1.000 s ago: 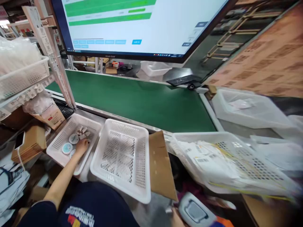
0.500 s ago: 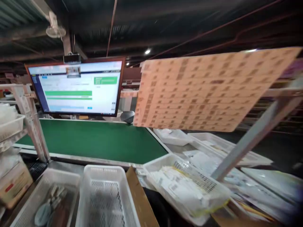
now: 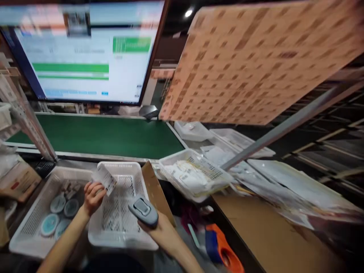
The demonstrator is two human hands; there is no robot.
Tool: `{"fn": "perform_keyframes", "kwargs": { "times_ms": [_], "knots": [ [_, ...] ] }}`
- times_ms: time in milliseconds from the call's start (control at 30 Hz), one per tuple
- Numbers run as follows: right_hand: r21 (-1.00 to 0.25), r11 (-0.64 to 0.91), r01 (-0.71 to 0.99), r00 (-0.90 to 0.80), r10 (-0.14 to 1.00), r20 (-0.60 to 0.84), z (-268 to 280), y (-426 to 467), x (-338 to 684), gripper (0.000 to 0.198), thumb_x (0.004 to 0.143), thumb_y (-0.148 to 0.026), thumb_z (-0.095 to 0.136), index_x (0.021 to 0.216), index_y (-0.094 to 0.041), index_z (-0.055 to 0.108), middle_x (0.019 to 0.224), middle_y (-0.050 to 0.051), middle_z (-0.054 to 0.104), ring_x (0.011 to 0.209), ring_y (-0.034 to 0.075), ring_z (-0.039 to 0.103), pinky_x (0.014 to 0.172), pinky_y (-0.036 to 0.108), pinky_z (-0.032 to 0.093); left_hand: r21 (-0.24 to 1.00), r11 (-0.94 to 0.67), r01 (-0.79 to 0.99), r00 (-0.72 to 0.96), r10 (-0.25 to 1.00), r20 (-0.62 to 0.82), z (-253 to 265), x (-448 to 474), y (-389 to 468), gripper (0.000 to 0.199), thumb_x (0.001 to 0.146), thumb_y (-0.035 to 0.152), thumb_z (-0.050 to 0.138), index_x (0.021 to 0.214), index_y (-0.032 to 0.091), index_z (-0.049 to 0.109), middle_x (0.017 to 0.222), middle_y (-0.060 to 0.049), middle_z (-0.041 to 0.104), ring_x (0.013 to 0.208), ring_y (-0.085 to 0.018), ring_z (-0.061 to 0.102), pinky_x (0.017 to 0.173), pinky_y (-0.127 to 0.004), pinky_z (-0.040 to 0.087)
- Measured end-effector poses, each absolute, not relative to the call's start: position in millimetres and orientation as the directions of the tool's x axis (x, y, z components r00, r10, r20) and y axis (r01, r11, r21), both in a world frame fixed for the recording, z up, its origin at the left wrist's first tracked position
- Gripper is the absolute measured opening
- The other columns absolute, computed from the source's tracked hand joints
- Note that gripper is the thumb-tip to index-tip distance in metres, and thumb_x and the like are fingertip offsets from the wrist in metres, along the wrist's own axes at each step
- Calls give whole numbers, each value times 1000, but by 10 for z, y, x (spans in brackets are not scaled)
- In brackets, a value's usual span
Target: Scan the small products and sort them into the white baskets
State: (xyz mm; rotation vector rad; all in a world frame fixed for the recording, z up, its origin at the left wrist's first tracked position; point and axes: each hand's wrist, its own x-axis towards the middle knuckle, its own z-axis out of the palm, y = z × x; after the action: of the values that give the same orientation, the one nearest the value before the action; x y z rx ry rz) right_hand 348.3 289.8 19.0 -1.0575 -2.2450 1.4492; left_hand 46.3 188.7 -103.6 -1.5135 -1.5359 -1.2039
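**Scanner out, packet up**

Small white packet (image 3: 104,178) is pinched in the left hand (image 3: 92,197), held up over the near-left corner of the empty white basket (image 3: 119,206). Right hand (image 3: 160,231) is wrapped around a grey handheld scanner (image 3: 143,211), just above that basket's near-right edge. The basket to the left (image 3: 34,223) has round teal tins (image 3: 57,203). Green conveyor belt (image 3: 108,134) runs behind, monitor (image 3: 82,53) above it.

- The monitor (image 3: 82,53) at far left shows green bars and grey lines of text, all too blurred to read.
- The orange sheet (image 3: 256,60) at far right bears rows of printed codes (none legible).
- The small packet (image 3: 104,178) in the left hand (image 3: 92,197) carries a label, unreadable.
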Motion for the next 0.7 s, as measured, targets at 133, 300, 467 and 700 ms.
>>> {"fn": "perform_keyframes", "kwargs": {
  "times_ms": [133, 300, 467, 700],
  "knots": [
    [-872, 201, 447, -740, 630, -235, 253, 2952, 3260, 49, 82, -47, 72, 120, -19, 81, 120, 12, 83, 116, 37, 77, 107, 50, 60, 19, -155, 988, 46, 410, 911, -1272, 548, 1852, 25, 99, 11, 74, 108, 33, 79, 100, 2, 85, 108, -16, 79, 131, -38, 34],
    [-868, 156, 471, -745, 597, -297, 56, 2931, 3333, 53, 82, -52, 71, 123, -20, 80, 124, 11, 83, 120, 37, 76, 113, 52, 58, 258, -68, 964, -70, 869, 490, -1632, 675, 1660, 33, 107, 16, 57, 109, 35, 83, 110, -1, 86, 120, -21, 77, 125, -45, 46],
    [-786, 133, 603, -659, 639, -397, -402, 2842, 3684, 61, 81, -63, 68, 122, -20, 80, 131, 15, 81, 129, 42, 74, 113, 53, 57, 492, 80, 867, -122, 991, 53, -1620, 619, 1427, 47, 95, 12, 65, 135, 35, 78, 146, -1, 76, 149, -24, 61, 140, -49, 31],
    [-662, 255, 704, -656, 590, -470, -750, 2608, 3759, 65, 78, -55, 60, 131, -20, 71, 119, 17, 83, 117, 44, 78, 95, 49, 60, 362, 724, 587, -759, 647, -64, -1791, -467, 1122, 49, 100, 7, 55, 149, 1, 56, 156, -29, 59, 149, -40, 56, 127, -49, 44]
  ]
}}
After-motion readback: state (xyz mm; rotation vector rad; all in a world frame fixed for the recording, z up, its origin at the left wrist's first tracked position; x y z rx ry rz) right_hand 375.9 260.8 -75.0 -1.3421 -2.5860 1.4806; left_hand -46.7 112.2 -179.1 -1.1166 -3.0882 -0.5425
